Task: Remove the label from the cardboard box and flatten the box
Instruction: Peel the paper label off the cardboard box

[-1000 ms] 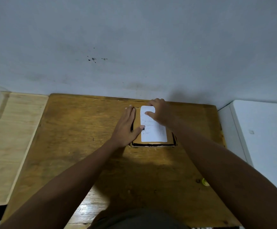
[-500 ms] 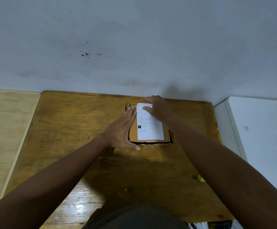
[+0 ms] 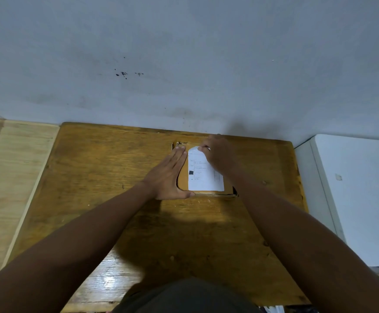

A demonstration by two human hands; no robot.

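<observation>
A small brown cardboard box [image 3: 183,180] lies on the dark wooden table [image 3: 107,177] near the wall. A white printed label [image 3: 203,179] covers most of its top. My left hand [image 3: 169,175] lies flat with straight fingers against the box's left side, thumb along its near edge. My right hand [image 3: 218,154] is at the label's far right corner, fingers curled and pinching that corner, which looks lifted and bent. The box's right side is hidden by my right wrist.
A lighter wooden board [image 3: 10,188] adjoins the table on the left. A white cabinet [image 3: 353,195] stands at the right. A grey wall [image 3: 184,64] runs just behind the table's far edge.
My left hand slid off the box top to its left side. The label's far right corner has been picked up by my right fingers and now looks bent.
</observation>
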